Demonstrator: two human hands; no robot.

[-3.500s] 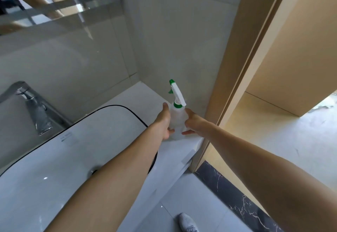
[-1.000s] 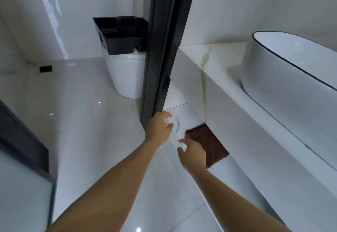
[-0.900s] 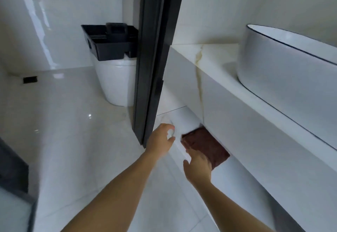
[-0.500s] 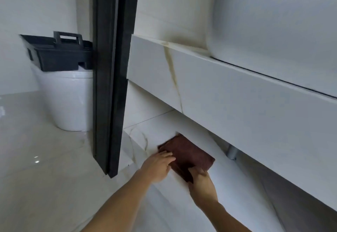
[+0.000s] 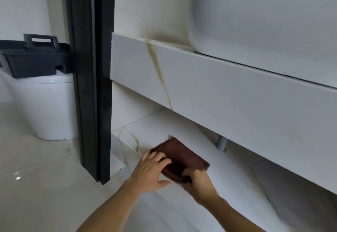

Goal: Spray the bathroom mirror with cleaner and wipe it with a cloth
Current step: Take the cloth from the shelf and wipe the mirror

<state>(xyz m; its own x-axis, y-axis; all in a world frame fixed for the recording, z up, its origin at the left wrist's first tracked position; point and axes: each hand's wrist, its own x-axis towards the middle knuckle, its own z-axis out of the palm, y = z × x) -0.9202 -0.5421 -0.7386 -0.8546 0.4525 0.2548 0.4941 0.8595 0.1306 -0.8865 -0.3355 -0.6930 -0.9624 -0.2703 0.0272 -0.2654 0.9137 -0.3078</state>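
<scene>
A folded dark brown cloth (image 5: 182,154) lies on the low white shelf (image 5: 233,182) under the vanity counter. My right hand (image 5: 197,179) pinches the cloth's near corner, thumb on top and fingers under the edge. My left hand (image 5: 152,171) rests flat on the cloth's left side with the fingers spread. The mirror and the spray bottle are out of view.
The white marble-look counter (image 5: 218,93) overhangs the shelf, with a white basin (image 5: 264,18) on top. A black door frame (image 5: 91,78) stands just left of my hands. Behind it is a white toilet (image 5: 47,107) carrying a black caddy (image 5: 34,58). A grey drain pipe (image 5: 221,143) comes down behind the cloth.
I turned away from the spray bottle at the counter's end, bent low, and both hands reached under the counter onto the brown cloth; my right hand has now closed on its corner.
</scene>
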